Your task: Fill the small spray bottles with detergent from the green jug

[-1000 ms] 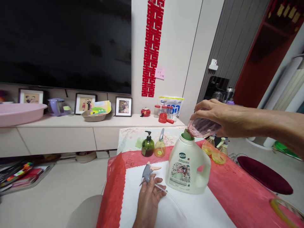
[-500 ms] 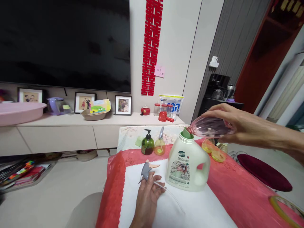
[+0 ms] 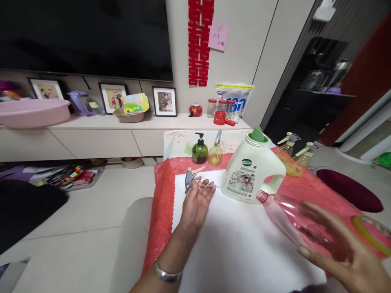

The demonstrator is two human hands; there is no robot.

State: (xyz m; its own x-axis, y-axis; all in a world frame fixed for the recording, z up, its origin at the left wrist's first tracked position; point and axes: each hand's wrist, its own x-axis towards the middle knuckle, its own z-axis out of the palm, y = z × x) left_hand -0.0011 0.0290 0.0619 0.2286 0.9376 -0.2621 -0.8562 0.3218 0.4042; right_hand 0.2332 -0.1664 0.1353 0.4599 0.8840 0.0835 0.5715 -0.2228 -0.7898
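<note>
My left hand (image 3: 198, 199) is closed around a grey and peach spray trigger head (image 3: 190, 179), whose thin tube runs out to the right over the fingers. In my right hand (image 3: 348, 248) is a clear pink bottle (image 3: 293, 219), tilted with its uncapped neck pointing left toward the jug. A pale green detergent jug (image 3: 241, 179) stands upright between my hands, its mouth open with a green spout showing. The bottle's neck is just in front of the jug's handle; whether they touch I cannot tell.
A green pump bottle (image 3: 199, 150) and a yellow spray bottle (image 3: 215, 152) stand behind the white sheet (image 3: 232, 248). More spray bottles (image 3: 302, 158) are at the right, near a roll of tape (image 3: 371, 232). A low cabinet (image 3: 100, 142) lines the wall.
My right hand has brought the pink bottle away from the jug's mouth, down and to the right. My left hand still holds the trigger head. The view has tilted downward.
</note>
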